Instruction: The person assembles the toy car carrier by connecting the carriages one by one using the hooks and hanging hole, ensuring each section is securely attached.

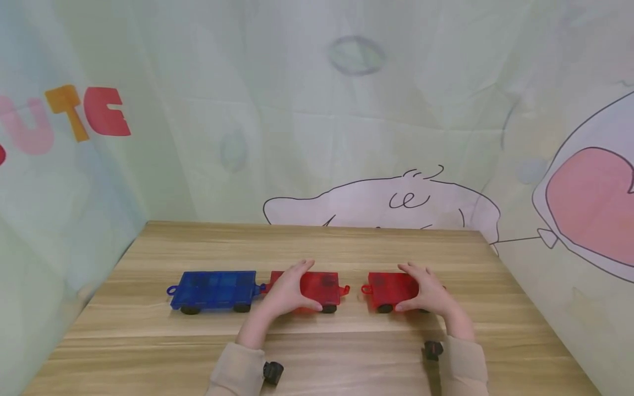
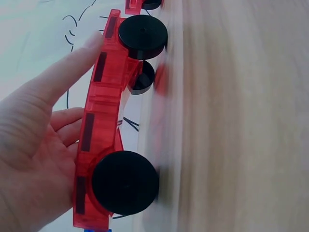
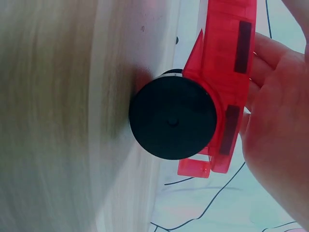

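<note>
The blue car (image 1: 215, 290) and the left red car (image 1: 321, 286) look hooked end to end, so that part seems done. The right red car (image 1: 388, 284) is apart, with a gap between its ring (image 1: 370, 288) and the hook (image 1: 345, 290) next to it, so that join is not made yet (they do line up nicely, though). The left hand (image 1: 289, 291) holds the left red car, thumb on the near side, fingers on the far side. The right hand (image 1: 430, 289) holds the right red car the same way. The cars are in a row on the tabletop (image 1: 346, 352). I count one blue car, two red cars and two hands.
</note>
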A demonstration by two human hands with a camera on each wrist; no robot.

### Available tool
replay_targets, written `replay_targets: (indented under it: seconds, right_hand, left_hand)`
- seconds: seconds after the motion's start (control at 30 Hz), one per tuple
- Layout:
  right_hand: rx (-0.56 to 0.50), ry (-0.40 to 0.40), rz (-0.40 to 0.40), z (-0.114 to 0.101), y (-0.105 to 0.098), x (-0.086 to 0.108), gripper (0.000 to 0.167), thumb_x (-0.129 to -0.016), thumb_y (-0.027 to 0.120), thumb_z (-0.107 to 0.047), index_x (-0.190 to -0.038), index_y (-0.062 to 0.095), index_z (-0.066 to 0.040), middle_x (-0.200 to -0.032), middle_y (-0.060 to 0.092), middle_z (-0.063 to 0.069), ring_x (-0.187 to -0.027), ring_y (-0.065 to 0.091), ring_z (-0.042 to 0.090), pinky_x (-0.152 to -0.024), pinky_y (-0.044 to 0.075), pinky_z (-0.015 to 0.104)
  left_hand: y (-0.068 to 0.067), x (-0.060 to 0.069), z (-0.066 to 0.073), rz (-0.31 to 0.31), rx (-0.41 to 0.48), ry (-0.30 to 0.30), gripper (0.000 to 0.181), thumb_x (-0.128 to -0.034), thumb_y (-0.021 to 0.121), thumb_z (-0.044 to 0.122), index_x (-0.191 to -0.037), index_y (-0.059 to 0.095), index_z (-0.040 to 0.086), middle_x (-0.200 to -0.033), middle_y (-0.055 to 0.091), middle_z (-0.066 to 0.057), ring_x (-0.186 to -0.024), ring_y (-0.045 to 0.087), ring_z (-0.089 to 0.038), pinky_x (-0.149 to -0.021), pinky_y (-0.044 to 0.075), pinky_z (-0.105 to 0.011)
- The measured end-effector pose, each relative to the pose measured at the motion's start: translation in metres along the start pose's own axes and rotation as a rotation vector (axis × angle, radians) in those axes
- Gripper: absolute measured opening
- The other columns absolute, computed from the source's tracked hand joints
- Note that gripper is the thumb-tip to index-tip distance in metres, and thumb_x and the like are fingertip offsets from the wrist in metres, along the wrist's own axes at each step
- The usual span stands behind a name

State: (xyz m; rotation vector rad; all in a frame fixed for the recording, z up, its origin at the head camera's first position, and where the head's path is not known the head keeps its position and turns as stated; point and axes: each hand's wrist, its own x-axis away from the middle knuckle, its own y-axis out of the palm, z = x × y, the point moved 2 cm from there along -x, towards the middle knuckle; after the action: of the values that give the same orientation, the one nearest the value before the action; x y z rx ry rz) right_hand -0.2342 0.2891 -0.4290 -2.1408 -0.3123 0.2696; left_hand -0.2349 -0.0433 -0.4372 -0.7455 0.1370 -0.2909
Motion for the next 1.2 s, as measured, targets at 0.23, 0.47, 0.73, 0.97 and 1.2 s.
replay_targets:
  seconds: [0.23,0.47,0.73,0.97,1.2]
  right_hand:
    - [-0.005,0.035,-0.036,-0.0009,0.0026,-0.0004,0.096,-0.063,0.091,-0.028,-0.14,0.046,0.005,-0.146,0.041,0.033,-0.137,0.03,0.055,-0.111,0.018,0.071]
    - [-0.043,0.068,-0.075,-0.0009,0.0053,-0.0031,0.096,-0.066,0.09,-0.029,-0.143,0.043,0.003,-0.147,0.042,0.029,-0.134,0.037,0.048,-0.108,0.032,0.066]
    - [-0.025,0.071,-0.073,0.0002,0.0066,-0.0043,0.093,-0.065,0.09,-0.029,-0.141,0.047,0.002,-0.141,0.05,0.025,-0.126,0.046,0.042,-0.102,0.042,0.061]
    - [-0.004,0.075,-0.065,0.0013,0.0069,-0.0047,0.09,-0.064,0.091,-0.03,-0.138,0.05,0.002,-0.136,0.054,0.023,-0.119,0.052,0.038,-0.099,0.046,0.058]
    - [-0.007,0.061,-0.059,0.0026,0.008,-0.004,0.089,-0.063,0.091,-0.029,-0.137,0.051,0.002,-0.135,0.055,0.023,-0.118,0.053,0.038,-0.098,0.046,0.056]
  left_hand:
    - [-0.0003,0.0009,-0.001,-0.018,-0.02,-0.01,0.096,-0.0657,0.091,0.024,-0.147,0.043,0.006,-0.153,0.04,-0.02,-0.14,0.037,-0.04,-0.108,0.037,-0.061]
    - [0.0009,0.0008,-0.0011,-0.023,-0.03,-0.032,0.095,-0.0661,0.091,0.025,-0.146,0.044,0.006,-0.146,0.049,-0.016,-0.134,0.044,-0.036,-0.105,0.043,-0.058]
    - [0.0018,-0.0006,-0.0001,-0.013,-0.022,-0.05,0.092,-0.0656,0.091,0.024,-0.144,0.047,0.006,-0.142,0.053,-0.015,-0.131,0.048,-0.034,-0.104,0.044,-0.056]
    - [0.0026,-0.0007,-0.0002,-0.008,-0.021,-0.058,0.09,-0.0653,0.091,0.022,-0.143,0.048,0.007,-0.14,0.054,-0.014,-0.128,0.049,-0.034,-0.101,0.047,-0.056]
    - [0.003,-0.0009,0.0002,-0.002,-0.019,-0.047,0.089,-0.0647,0.091,0.022,-0.142,0.049,0.007,-0.138,0.056,-0.014,-0.127,0.05,-0.034,-0.101,0.047,-0.056]
